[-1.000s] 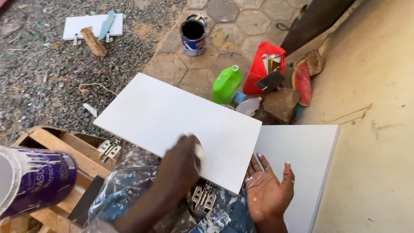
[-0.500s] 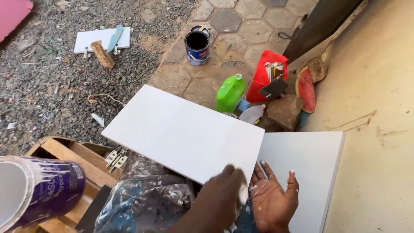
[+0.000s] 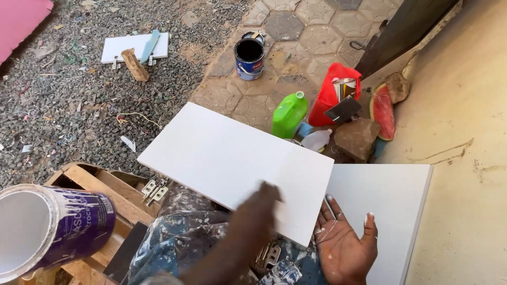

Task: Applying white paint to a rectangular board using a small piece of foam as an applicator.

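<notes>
A white rectangular panel [image 3: 232, 163] lies across my lap, which is covered by paint-spattered trousers. My left hand [image 3: 264, 198] rests on the panel's near part and is blurred by motion; I cannot make out whether it holds anything. My right hand [image 3: 346, 248] lies palm up and open just beyond the panel's near right corner, its fingertips by the edge and smeared with white. Metal hinges [image 3: 153, 189] stick out from under the panel's near edge.
A second white panel [image 3: 391, 206] lies on the ground to the right. A purple paint tin [image 3: 47, 227] lies tipped on a wooden crate [image 3: 100, 184] at the left. Beyond are a green bottle [image 3: 289, 113], a red container [image 3: 330, 95], an open tin [image 3: 249, 55], a watermelon slice [image 3: 381, 111] and a small white board [image 3: 134, 46].
My left hand has slid rightwards along the panel's near part, then slightly away from me. The right hand has stayed open at the corner. The view has shifted a little.
</notes>
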